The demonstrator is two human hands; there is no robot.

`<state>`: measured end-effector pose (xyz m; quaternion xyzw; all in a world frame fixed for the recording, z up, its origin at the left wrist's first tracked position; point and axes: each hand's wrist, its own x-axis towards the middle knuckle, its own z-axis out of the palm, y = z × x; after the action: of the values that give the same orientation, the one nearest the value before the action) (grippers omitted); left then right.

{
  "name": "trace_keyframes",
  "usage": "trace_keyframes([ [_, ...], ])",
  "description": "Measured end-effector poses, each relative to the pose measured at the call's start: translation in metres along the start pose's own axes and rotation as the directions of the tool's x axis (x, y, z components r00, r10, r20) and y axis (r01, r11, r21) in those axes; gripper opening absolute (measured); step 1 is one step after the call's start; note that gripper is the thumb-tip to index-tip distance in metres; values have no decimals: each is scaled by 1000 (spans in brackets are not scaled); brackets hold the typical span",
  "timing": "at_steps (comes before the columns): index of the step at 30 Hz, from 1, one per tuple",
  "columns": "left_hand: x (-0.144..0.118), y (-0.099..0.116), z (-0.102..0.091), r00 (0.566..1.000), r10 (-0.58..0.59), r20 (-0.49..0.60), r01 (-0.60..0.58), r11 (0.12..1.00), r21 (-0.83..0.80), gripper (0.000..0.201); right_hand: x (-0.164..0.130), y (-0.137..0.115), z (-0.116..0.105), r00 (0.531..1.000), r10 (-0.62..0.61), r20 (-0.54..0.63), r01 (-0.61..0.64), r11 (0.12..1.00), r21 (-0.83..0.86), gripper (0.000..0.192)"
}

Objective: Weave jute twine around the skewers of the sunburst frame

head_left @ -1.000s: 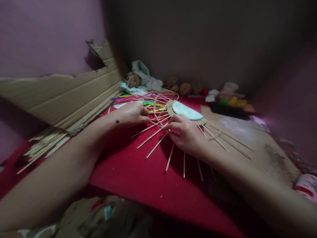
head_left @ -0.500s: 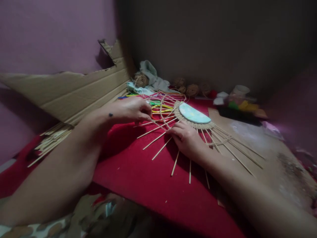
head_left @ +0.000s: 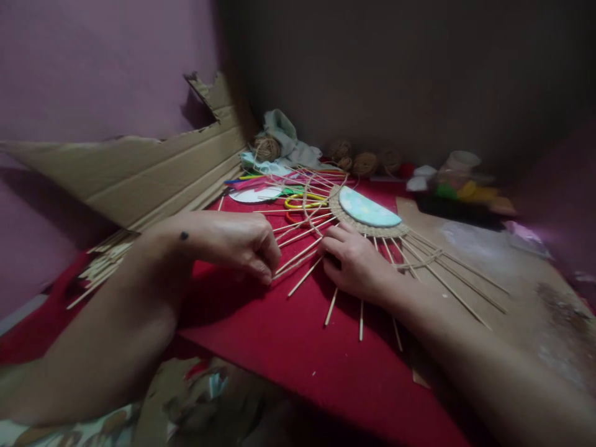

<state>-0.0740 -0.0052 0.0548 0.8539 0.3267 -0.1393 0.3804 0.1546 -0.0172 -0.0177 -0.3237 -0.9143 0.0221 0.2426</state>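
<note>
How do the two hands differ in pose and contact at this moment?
The left hand is curled, fingertips pinched on thin strands near the stick ends; the right hand lies flat, palm down, across the sticks. The left sits away from the woven disc; the right rests just below its rim. Both are over the red cloth.

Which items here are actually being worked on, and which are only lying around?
In use:
left hand, pinching the outer ends of the sticks
right hand, flat on the sticks
woven half-disc with radiating sticks

Lying about:
twine balls
cloth
cardboard sheet
spare stick bundle
yellow loop
</note>
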Motion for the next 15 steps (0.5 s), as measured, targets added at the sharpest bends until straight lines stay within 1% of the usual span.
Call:
trace_keyframes([
  [2, 0, 2, 2, 1000, -12, 1, 12, 1000, -7, 18, 0, 1, 1, 1000, -7, -22, 7, 1000, 16, 16],
  [5, -1, 2, 2, 999, -15, -35, 16, 1000, 22, 19, 0, 2, 0, 997, -4, -74, 7, 999, 49, 16],
  [10, -2, -5, 1, 997, -41, -64, 43, 999, 30, 19, -1, 3, -1, 988, 4, -156, 8, 997, 77, 17],
  [12, 0, -8, 1, 995, -66, -79, 70, 996, 53, 18, -1, 4, 0, 986, 11, -166, 2, 997, 81, 17],
  [15, 1, -8, 1, 991, -73, -111, 88, 987, 137, 17, -1, 4, 0, 987, 21, -161, -7, 996, 85, 17],
])
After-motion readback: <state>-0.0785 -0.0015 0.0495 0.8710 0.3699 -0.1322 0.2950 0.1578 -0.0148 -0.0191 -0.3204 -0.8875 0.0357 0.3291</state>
